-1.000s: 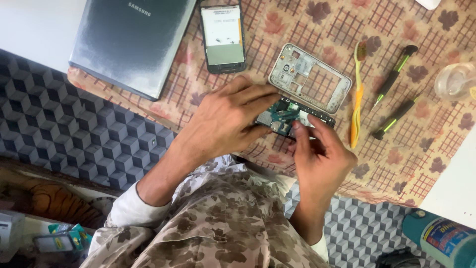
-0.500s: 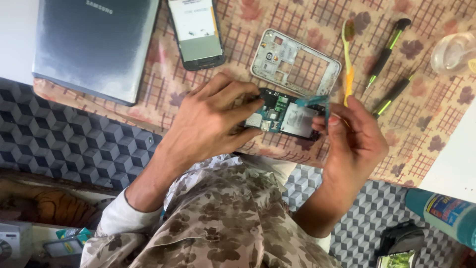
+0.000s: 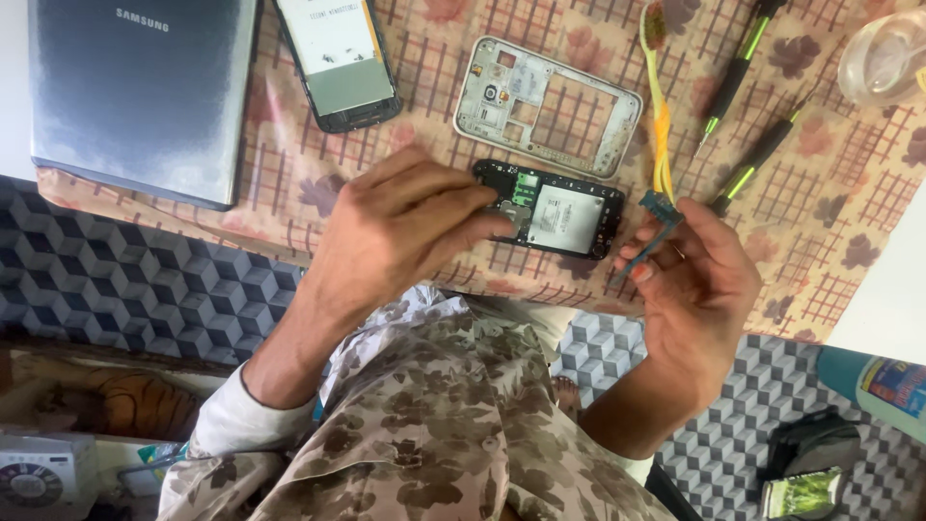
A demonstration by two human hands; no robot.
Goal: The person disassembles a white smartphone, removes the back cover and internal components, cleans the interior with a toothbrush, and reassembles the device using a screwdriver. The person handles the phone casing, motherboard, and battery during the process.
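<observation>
Nearest the camera: camouflage-pattern shirt (image 3: pixel 434 425), both forearms reaching out over a flowered, checked cloth (image 3: pixel 830 241) on the work surface.

Left hand (image 3: pixel 405 227) is curled w/ fingertips pressed down on the left end of the dark phone body (image 3: pixel 555 207), pinning it flat on the cloth. Half a sec ago that body was lifted off the cloth between both hands; now it lies down, circuit side up, white patch showing in the middle.

Right hand (image 3: pixel 699 280) has come away to the right and pinches a small blue circuit board (image 3: pixel 654 230) between thumb and fingertips, held clear of the phone, just beside its right end. In the earlier pics the blue piece sat at the phone's edge under the fingers, so it looks like it has been pulled free. Judgement only: disassembly has moved on one part, board out, body left behind.

Further off: grey-white phone frame (image 3: pixel 545 106) just beyond the body, not touching it. Yellow pry tool (image 3: pixel 661 116) to its right, then two black-and-green screwdrivers (image 3: pixel 748 106). Clear plastic dish (image 3: pixel 883 58) at far right. Far left: a second phone w/ pale screen (image 3: pixel 338 58) and a grey laptop (image 3: pixel 140 92), well apart from the hands.
</observation>
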